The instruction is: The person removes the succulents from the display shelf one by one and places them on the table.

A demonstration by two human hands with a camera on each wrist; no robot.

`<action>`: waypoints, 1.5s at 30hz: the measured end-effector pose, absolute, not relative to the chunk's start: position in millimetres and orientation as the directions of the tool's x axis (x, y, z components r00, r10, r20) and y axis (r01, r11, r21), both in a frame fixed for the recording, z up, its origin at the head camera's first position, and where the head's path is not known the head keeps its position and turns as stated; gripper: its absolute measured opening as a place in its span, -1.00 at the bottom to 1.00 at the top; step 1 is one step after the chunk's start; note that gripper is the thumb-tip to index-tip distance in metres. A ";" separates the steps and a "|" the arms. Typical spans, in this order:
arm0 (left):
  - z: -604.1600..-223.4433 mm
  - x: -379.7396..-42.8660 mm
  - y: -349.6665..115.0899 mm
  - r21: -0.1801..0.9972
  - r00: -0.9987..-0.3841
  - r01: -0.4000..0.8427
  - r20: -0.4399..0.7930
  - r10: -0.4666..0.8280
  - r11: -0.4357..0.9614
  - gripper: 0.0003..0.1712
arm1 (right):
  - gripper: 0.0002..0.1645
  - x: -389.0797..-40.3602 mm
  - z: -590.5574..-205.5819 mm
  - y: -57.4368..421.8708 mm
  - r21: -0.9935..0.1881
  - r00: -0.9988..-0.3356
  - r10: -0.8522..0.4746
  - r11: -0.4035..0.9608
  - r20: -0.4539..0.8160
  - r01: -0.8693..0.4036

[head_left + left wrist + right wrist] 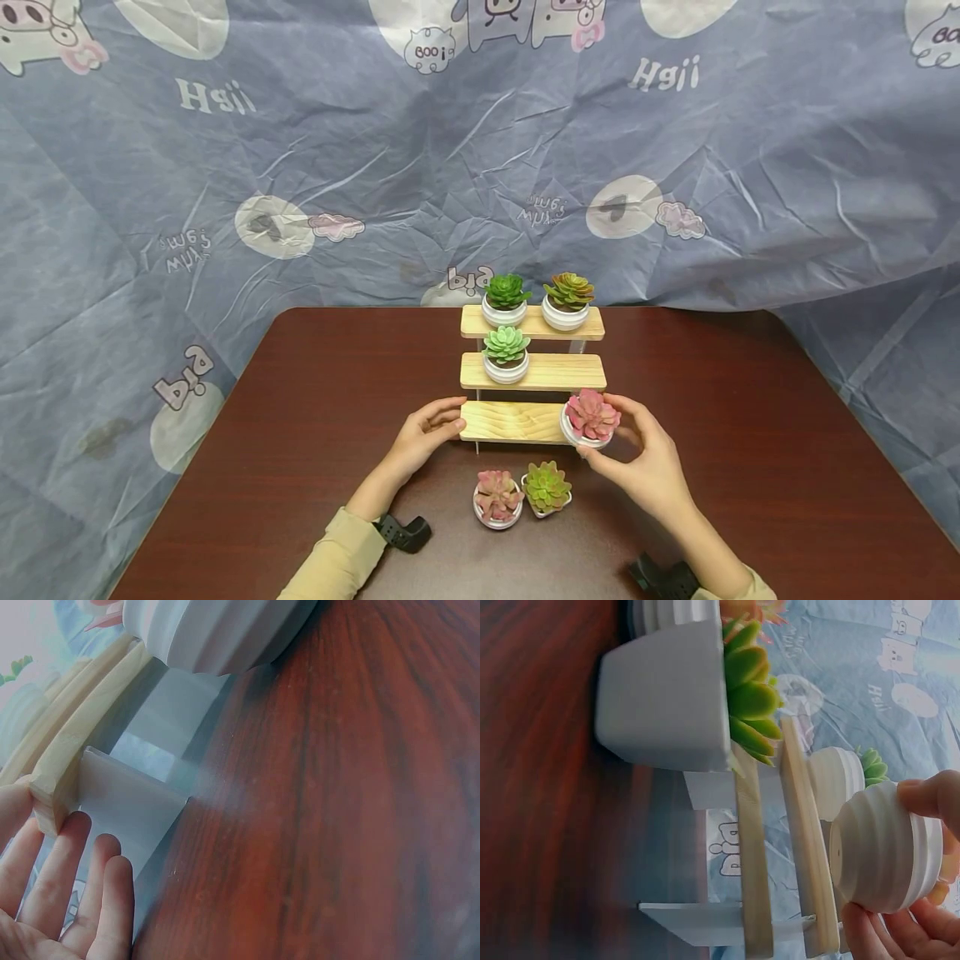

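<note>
A three-tier wooden shelf stand (513,422) stands on the table. My left hand (424,435) pinches the left end of its lowest board, thumb on top and fingertips underneath in the left wrist view. My right hand (649,460) grips a potted pink succulent (592,417) by its white ribbed pot (885,847), thumb on one side and fingers on the other. In the head view this pot overlaps the right end of the lowest board. In the right wrist view its underside shows, away from the boards.
On the top board sit a dark green succulent (505,300) and a yellow-green succulent (567,301). A pale green succulent (506,355) is at the middle board's left. In front of the stand are a pinkish succulent (498,498) and a lime succulent (547,488). Behind hangs a printed cloth (420,167).
</note>
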State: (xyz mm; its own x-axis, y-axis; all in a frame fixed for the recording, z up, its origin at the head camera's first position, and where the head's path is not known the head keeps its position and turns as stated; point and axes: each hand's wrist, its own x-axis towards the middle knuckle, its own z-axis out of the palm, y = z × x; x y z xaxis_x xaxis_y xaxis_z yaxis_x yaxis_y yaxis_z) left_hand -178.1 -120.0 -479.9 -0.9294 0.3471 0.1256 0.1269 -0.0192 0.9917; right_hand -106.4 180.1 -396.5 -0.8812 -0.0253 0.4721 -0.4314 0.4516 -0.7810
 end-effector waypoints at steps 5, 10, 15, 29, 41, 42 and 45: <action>-479.3 -177.7 -119.5 0.991 -0.929 0.129 0.127 0.348 -0.017 -0.54 | -0.13 -100.8 -400.9 182.7 -0.767 -0.871 -0.036 0.457 0.489 -0.450; -479.3 -177.5 -120.0 0.992 -0.930 0.126 0.125 0.347 -0.019 -0.53 | -0.08 -101.9 -419.4 192.4 -0.753 -0.859 -0.052 0.458 0.509 -0.473; -479.6 -177.3 -120.0 0.992 -0.927 0.128 0.128 0.352 -0.025 -0.51 | -0.03 -103.0 -439.9 203.0 -0.761 -0.877 -0.051 0.474 0.477 -0.442; -480.3 -177.6 -119.9 0.991 -0.928 0.131 0.131 0.349 -0.024 -0.53 | -0.13 -81.6 -425.6 195.6 -0.740 -0.862 -0.085 0.475 0.500 -0.476; -480.6 -177.4 -120.4 0.991 -0.927 0.129 0.132 0.350 -0.031 -0.53 | -0.12 -77.8 -437.6 199.5 -0.743 -0.872 -0.088 0.486 0.482 -0.460; -480.6 -177.4 -120.4 0.991 -0.928 0.129 0.131 0.350 -0.031 -0.53 | -0.12 -77.4 -437.9 199.6 -0.745 -0.876 -0.087 0.491 0.474 -0.452; -480.4 -177.7 -120.2 0.991 -0.927 0.129 0.132 0.352 -0.032 -0.53 | -0.13 -76.2 -438.7 199.8 -0.745 -0.890 -0.087 0.514 0.448 -0.425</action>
